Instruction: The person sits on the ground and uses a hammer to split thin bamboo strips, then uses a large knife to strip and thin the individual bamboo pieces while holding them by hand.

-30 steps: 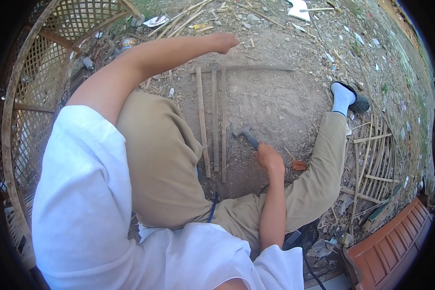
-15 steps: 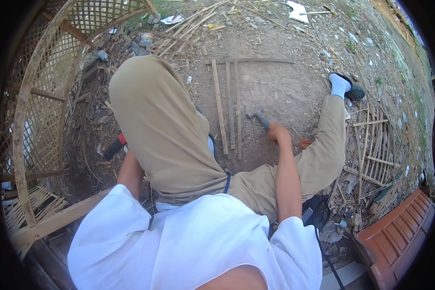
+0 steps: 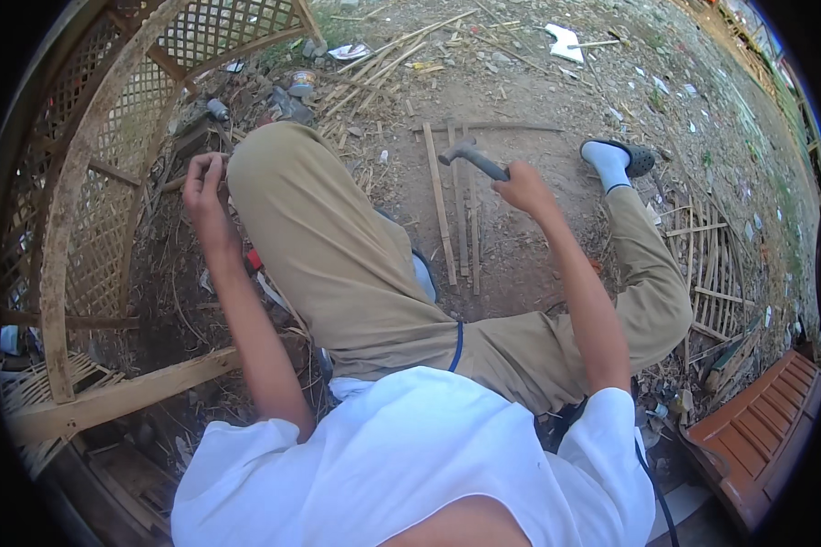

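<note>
My right hand is closed around the handle of a claw hammer, lifted above the ground with its metal head toward the left. Beyond my bent left knee, my left hand is raised with its fingers curled together; whatever they pinch, if anything, is too small to make out. Under my left forearm a red piece of a black-and-red tool shows, the rest hidden. Below the hammer lie narrow wooden slats side by side, their far ends near a crosswise wooden strip.
A wooden lattice frame stands at the left, with a wooden beam near my left elbow. A slatted bundle lies beyond my right leg, near a brown ridged panel. Loose sticks and litter lie farther off.
My left hand has come up from beside my left thigh to beyond the knee. My right hand has lifted the hammer away from the ground. The view has shifted slightly.
</note>
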Demonstrator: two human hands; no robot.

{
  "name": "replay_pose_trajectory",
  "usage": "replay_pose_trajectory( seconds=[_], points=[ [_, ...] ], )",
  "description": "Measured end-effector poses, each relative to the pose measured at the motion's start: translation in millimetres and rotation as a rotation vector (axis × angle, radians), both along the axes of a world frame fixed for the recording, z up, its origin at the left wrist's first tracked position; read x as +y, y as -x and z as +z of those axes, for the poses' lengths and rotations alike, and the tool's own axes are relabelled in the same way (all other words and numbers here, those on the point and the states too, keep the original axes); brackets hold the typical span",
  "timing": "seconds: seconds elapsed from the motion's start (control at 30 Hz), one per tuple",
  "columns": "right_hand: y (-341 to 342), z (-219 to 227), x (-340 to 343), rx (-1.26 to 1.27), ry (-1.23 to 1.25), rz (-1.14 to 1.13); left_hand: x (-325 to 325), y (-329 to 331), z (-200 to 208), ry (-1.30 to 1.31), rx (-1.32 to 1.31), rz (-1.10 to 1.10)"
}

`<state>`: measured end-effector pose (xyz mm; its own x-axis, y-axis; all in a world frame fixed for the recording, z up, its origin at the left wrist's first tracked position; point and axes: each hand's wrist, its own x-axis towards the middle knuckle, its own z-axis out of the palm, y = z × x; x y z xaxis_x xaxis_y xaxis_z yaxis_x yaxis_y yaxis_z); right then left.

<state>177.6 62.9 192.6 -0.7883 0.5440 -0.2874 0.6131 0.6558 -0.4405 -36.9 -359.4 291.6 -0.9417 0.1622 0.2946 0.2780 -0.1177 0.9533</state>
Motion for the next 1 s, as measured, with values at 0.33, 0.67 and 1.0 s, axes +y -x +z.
replay_pose_trajectory(
  seconds=[0.33, 0.67, 1.0],
  points=[
    [80.1, 160.3, -21.2, 0.356, -0.095, 0.232, 241.9, 10.8, 142.3, 1.34, 0.0, -0.825],
    [76.8, 126.6, -55.3, 0.69, 0.195, 0.178, 267.3, 5.3, 49.0, 0.2, -0.697, -0.807],
    [208.3, 168.4, 6.4, 0.351, 0.209, 0.856, 265.0, 71.9, 54.3, -0.109, -1.166, -0.371]
  ],
)
